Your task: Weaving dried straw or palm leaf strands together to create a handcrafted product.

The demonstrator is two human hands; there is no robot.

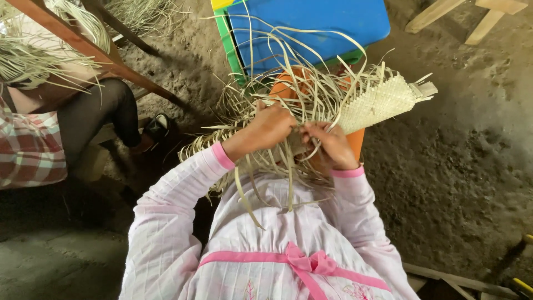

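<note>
Mid-weave, both hands, the left hand (270,126) and right hand (331,145), pinch loose palm strips (288,66) at the near end of the woven mat (377,103) held before the blue stool (311,25); the next crossing looks to need a snug tuck.

Colours and patterns, placed relative to the woven piece (380,103):

- Woven piece: pale cream, fine diagonal basket-weave check.
- Loose straw strips (288,83), fanning out to its left: pale straw-yellow, some greenish-tan.
- Sleeves (166,211) and dress front (277,228), below it: pale pink-white with faint grid checks; cuffs (223,156) solid pink.
- Ribbon bow (302,260), on the dress, farther below: bright pink.
- Stool (311,22), above it: blue top, green edge, yellow corner.
- Orange object (355,139), directly beneath it: plain orange.
- Checked cloth (28,150), far left of it: red, white and grey plaid.
- Legging (94,114), left: black.
- Earth floor (461,166), right of it: dull brown-grey.
</note>
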